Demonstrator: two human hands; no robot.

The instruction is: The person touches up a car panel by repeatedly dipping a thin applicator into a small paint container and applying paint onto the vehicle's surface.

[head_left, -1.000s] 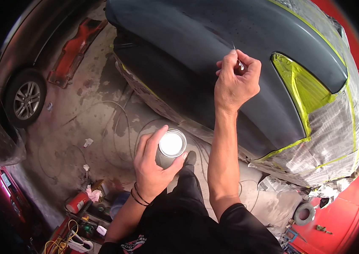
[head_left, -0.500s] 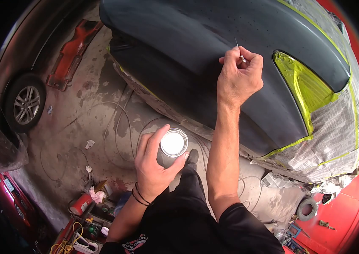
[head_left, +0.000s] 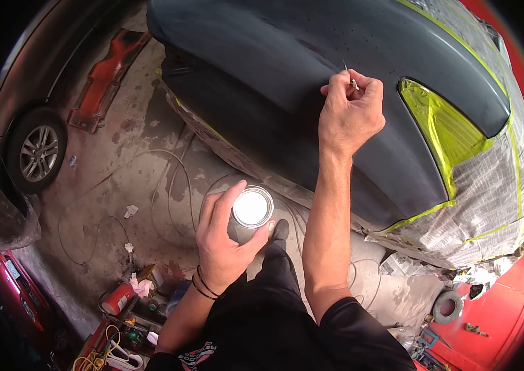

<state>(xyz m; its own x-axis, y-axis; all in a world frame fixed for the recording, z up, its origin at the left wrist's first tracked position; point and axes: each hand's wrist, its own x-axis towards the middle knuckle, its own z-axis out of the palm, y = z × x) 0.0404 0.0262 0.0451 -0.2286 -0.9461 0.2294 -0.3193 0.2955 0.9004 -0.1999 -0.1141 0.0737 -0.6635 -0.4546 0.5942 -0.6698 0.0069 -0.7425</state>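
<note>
My left hand is wrapped round a small round metal can, its open top showing bright white inside. Pinched between the fingertips of my right hand is a thin tool with a fine dark tip; most of it is hidden by the fingers, so its exact kind is unclear. That hand is over a dark grey car panel with scattered small dark specks. Whether the tip touches the surface I cannot tell. Yellow-green masking tape covers a wedge-shaped opening right of my right hand.
Masking paper wraps the panel's right end. A dark car with a wheel stands left, near a red creeper. A hose loops over the floor. Tools and a red canister lie lower left, a small tyre lower right.
The view has shifted very slightly. Both hands keep almost the same pose, still holding the can and the thin tool.
</note>
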